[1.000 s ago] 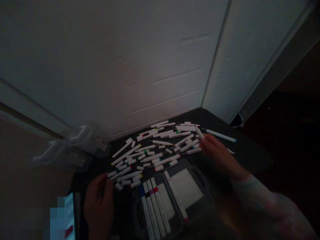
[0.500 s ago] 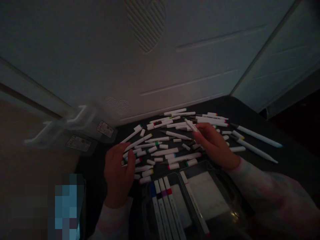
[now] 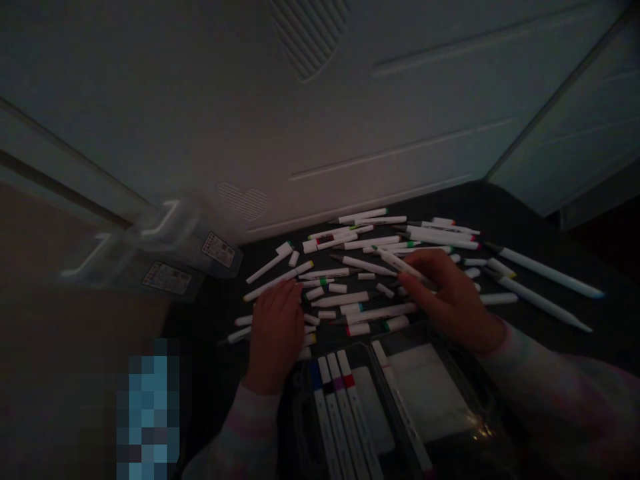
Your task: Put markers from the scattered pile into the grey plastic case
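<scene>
An uncapped white marker (image 3: 403, 263) with a green tip is pinched in my right hand (image 3: 447, 297), its tip pointing up and left above the pile. My left hand (image 3: 277, 333) lies back-up over the left side of the scattered markers, fingers reaching forward among the caps; its fingertips are partly hidden. White markers (image 3: 350, 301) and loose caps (image 3: 337, 288) cover the dark tabletop around both hands, several of them uncapped. Closest to me is an open clear plastic case (image 3: 373, 347). Several capped markers (image 3: 345, 400) stand in its left half, and one marker (image 3: 400, 407) lies along the right half.
Two clear lidded boxes (image 3: 220, 250) with labels stand at the back left. A pale panel (image 3: 300, 133) with heart reliefs rises behind the dark table (image 3: 540, 333). Long markers (image 3: 550, 270) lie at the right. A pixelated blue patch covers the lower left.
My left hand has moved right and down onto the markers and caps, uncovering markers at the left. My right hand still holds the green-tipped marker, now tilted flatter. The view has shifted slightly.
</scene>
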### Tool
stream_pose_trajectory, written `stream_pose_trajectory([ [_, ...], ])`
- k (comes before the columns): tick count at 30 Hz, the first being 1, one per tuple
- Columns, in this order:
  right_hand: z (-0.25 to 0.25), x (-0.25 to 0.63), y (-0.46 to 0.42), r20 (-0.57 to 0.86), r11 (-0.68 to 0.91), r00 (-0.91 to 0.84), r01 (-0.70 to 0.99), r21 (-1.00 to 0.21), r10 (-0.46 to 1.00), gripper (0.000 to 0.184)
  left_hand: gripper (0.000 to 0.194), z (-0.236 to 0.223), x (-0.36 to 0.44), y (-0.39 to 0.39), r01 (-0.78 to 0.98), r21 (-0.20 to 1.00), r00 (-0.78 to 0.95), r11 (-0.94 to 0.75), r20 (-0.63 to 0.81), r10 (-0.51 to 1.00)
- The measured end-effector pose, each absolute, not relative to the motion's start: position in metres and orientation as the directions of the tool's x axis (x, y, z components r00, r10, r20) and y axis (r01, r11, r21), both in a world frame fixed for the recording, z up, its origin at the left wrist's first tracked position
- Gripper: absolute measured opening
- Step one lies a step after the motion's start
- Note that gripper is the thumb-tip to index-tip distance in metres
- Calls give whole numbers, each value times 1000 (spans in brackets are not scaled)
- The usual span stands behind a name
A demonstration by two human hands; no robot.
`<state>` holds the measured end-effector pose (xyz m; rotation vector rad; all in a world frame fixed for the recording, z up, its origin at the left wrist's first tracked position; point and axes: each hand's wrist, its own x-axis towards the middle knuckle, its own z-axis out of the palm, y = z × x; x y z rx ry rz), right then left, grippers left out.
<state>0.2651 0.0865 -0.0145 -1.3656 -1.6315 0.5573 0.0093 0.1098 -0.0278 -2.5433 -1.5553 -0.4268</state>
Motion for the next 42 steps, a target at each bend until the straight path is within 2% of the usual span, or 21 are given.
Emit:
stream_pose_trajectory([
  [5,-14,264,85,360,291,19,552,-781,933,12,41,-34,12,111,903,-10,423,-429,196,885],
  [10,-14,265,86,359,287,28,545,-787,933,11,39,-32,14,111,920,14,386,-391,125,914],
  [16,-14,265,86,369,294,33,541,-788,929,11,34,-29,15,112,919,65,373,-390,187,909],
  [20,-13,265,86,376,296,40,541,-787,926,10,36,-30,11,115,963,51,243,-266,266,933],
  [24,-12,265,86,379,303,33,541,-785,925,10,40,-33,7,117,979,10,195,-202,219,956],
  [28,-12,265,86,360,289,30,534,-794,933,11,39,-32,6,118,981,19,187,-193,173,967],
  [38,-14,266,86,364,281,43,555,-783,931,10,37,-33,6,117,972,59,213,-226,175,961],
  [42,-13,265,87,368,279,47,566,-776,929,10,37,-26,0,119,981,86,157,-176,197,968],
])
